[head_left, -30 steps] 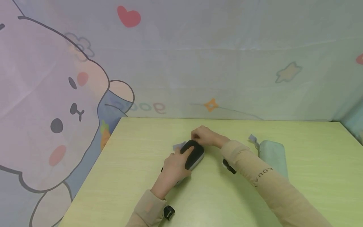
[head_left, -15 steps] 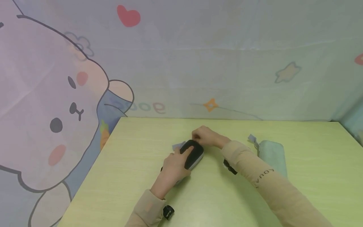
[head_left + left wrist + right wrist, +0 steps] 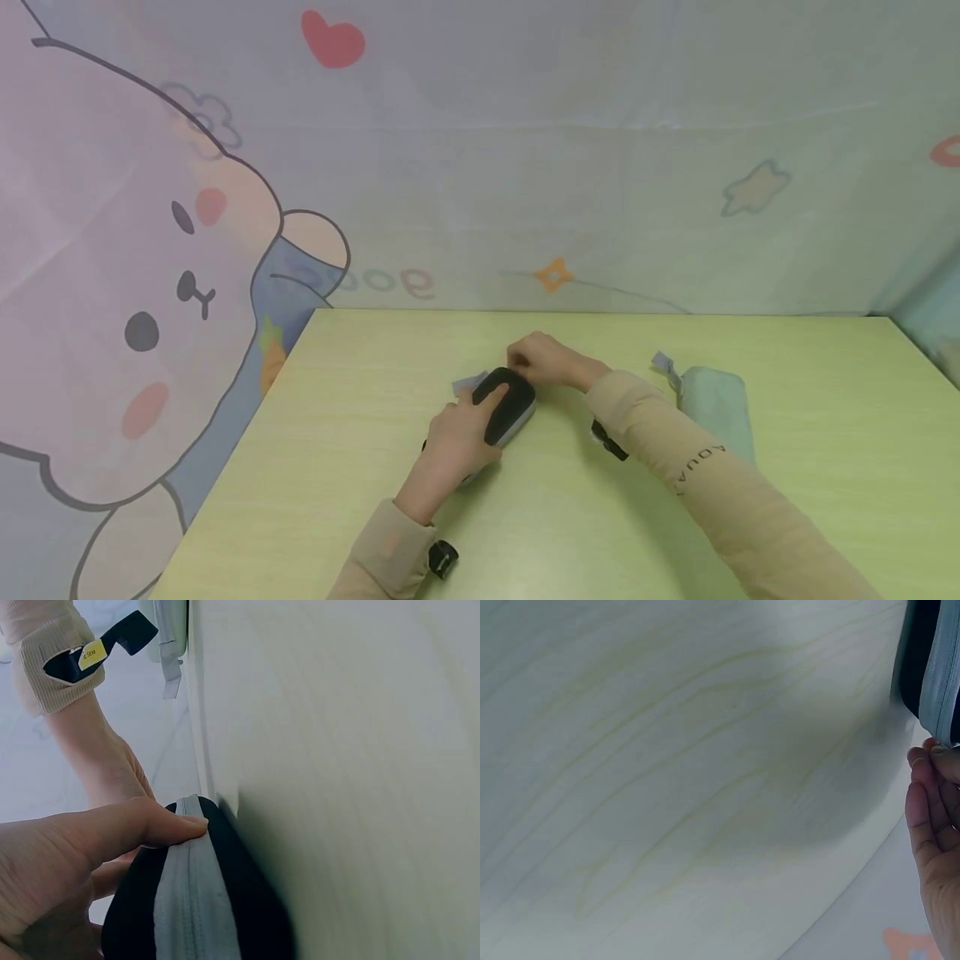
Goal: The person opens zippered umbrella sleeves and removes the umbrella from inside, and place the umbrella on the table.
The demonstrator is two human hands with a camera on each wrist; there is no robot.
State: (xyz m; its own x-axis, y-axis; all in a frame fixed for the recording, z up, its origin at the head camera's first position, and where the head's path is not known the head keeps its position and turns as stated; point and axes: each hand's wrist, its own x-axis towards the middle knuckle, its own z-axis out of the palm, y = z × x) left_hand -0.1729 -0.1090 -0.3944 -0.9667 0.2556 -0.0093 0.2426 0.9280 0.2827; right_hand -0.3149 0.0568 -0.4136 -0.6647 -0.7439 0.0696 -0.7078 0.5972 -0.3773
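Note:
A black zippered case (image 3: 510, 408) with a grey zip band lies slantwise on the table. My left hand (image 3: 456, 442) grips it from the near side, with the index finger along its black top. In the left wrist view, the thumb presses on the grey zip band (image 3: 191, 900). At the case's far end, my right hand (image 3: 547, 360) has curled fingers. Its thumb and forefinger pinch together at the end of the zip in the right wrist view, apparently on the zipper pull, which the fingertips mostly hide. A grey fabric tab (image 3: 470, 383) sticks out beside the case.
A pale green pouch (image 3: 716, 408) with a grey strap (image 3: 663, 364) lies on the right, partly behind the right sleeve (image 3: 697, 467). The light wooden table (image 3: 322, 467) ends at a printed cloth backdrop (image 3: 465, 167).
The head view has shifted slightly, moving the scene a little left. Both hands keep their places on the case, with no clear movement of the zip.

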